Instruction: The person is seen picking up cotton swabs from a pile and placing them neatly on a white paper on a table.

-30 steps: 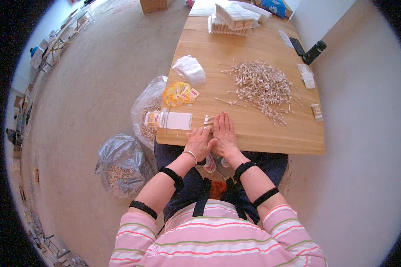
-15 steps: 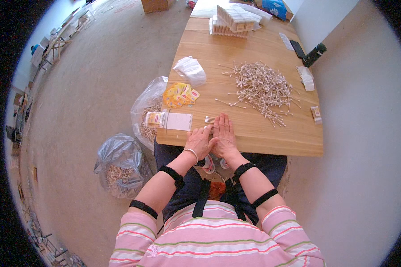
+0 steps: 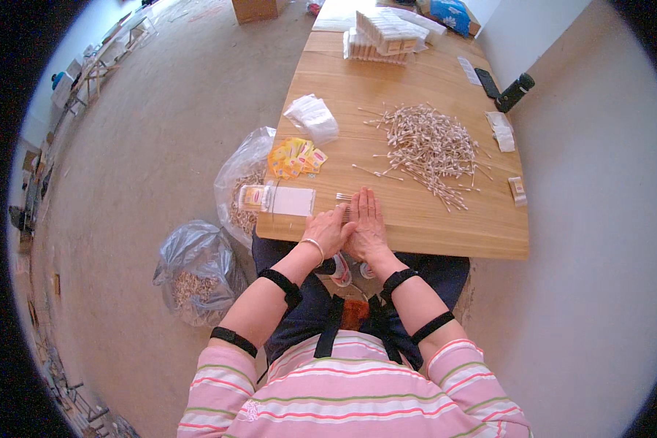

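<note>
Near the table's front edge, a small row of cotton swabs (image 3: pixel 344 197) lies side by side between my two hands. My right hand (image 3: pixel 367 225) rests flat along the row's right side, its fingers stretched out and close together. From the left, my left hand (image 3: pixel 328 231) touches the row with its fingertips. Its fingers are slightly bent, not closed in a fist, and its thumb reaches toward my right hand. The hands partly cover the swabs. Just left of them is a white card (image 3: pixel 293 201), beside a filled pack of cotton swabs (image 3: pixel 254 198) with a yellow label.
A large heap of loose cotton swabs (image 3: pixel 431 146) spreads beyond my right hand. Yellow cards (image 3: pixel 296 157) and clear bags (image 3: pixel 312 118) lie at the left. Stacked packs (image 3: pixel 383 36) stand at the back. Two plastic bags of swabs, one grey (image 3: pixel 197 270), sit on the floor.
My left thumb has drawn in from across the back of my right hand, and more of the swab row shows between the hands. My right hand stays almost in place.
</note>
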{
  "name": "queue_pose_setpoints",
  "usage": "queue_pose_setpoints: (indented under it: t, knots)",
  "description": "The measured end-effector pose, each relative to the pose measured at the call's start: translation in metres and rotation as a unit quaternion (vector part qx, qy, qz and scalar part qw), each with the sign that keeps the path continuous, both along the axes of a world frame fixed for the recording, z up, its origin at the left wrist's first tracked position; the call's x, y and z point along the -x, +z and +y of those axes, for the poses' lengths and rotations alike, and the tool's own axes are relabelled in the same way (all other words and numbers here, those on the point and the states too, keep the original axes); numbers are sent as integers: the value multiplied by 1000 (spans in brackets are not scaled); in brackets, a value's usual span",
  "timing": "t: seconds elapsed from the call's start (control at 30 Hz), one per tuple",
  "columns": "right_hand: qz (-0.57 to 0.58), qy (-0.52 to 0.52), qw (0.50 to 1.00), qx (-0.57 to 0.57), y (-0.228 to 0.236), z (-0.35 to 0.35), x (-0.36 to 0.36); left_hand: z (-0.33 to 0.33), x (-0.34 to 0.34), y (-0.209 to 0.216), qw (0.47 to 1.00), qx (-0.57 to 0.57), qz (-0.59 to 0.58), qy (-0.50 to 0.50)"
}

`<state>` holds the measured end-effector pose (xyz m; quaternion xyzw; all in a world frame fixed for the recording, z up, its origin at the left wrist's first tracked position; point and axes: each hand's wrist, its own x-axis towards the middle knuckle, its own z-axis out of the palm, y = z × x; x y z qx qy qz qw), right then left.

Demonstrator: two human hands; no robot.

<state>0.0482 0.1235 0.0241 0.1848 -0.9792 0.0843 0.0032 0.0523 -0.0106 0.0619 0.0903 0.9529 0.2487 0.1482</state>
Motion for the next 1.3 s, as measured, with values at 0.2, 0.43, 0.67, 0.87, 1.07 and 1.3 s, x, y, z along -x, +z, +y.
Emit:
queue_pose_setpoints:
  t: [0.2, 0.43, 0.67, 0.87, 1.07, 1.3]
  knots:
    - [22, 1, 1000, 19, -3, 1, -1, -1, 6, -1, 1000, 5, -8, -6]
    - [26, 6, 1000, 12, 3, 0, 0, 1, 11, 3, 999, 19, -2, -32]
    - [1, 3, 999, 34, 8, 1, -2, 7, 12, -1, 999, 42, 6, 4]
    - [-36, 33, 999, 23, 10, 2, -6, -1, 10, -12, 998, 44, 40, 7]
    - [-46, 11, 999, 15, 11, 6, -6, 7, 12, -13, 996, -40, 48, 69]
    - [-37, -19, 999, 19, 15, -13, -8, 2, 20, -56, 831, -496, 107, 229]
